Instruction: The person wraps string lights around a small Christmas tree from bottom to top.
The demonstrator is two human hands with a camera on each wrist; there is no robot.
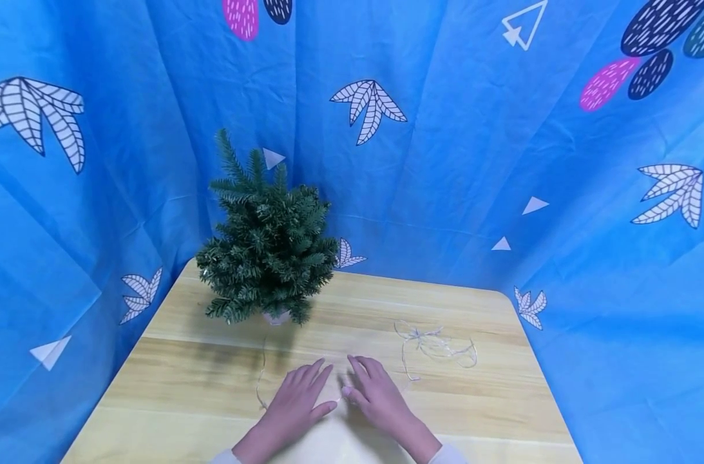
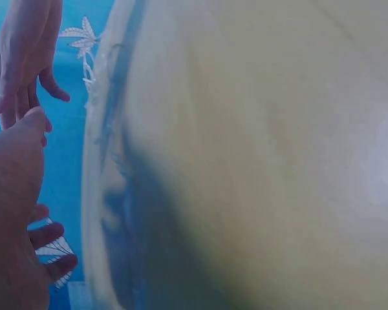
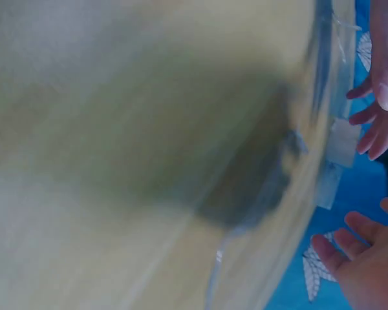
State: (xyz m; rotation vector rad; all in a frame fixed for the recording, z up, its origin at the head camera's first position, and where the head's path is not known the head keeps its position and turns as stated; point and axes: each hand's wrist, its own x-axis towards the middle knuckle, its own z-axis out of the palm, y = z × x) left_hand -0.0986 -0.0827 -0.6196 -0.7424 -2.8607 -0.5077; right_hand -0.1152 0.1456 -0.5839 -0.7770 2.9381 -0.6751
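Note:
Both hands hover low over the near part of the wooden table, fingers spread and pointing forward. My left hand (image 1: 296, 399) has its thumb stretched toward the right hand, and its fingers and thumb stand apart in the left wrist view. My right hand (image 1: 380, 399) sits just beside it, thumb pointing left, fingers loosely extended. A short bit of thin pale string (image 1: 339, 400) shows between the two thumbs. Left of the left hand, a thin strand (image 1: 262, 370) curves along the table. In the right wrist view a silvery strand (image 3: 215, 274) lies on the tabletop; part is blurred.
A small green artificial fir tree (image 1: 270, 251) stands at the back left of the wooden table (image 1: 444, 412). A loosely looped tangle of thin silvery string (image 1: 421, 336) lies right of the hands. Blue patterned cloth (image 1: 444, 161) hangs around the table.

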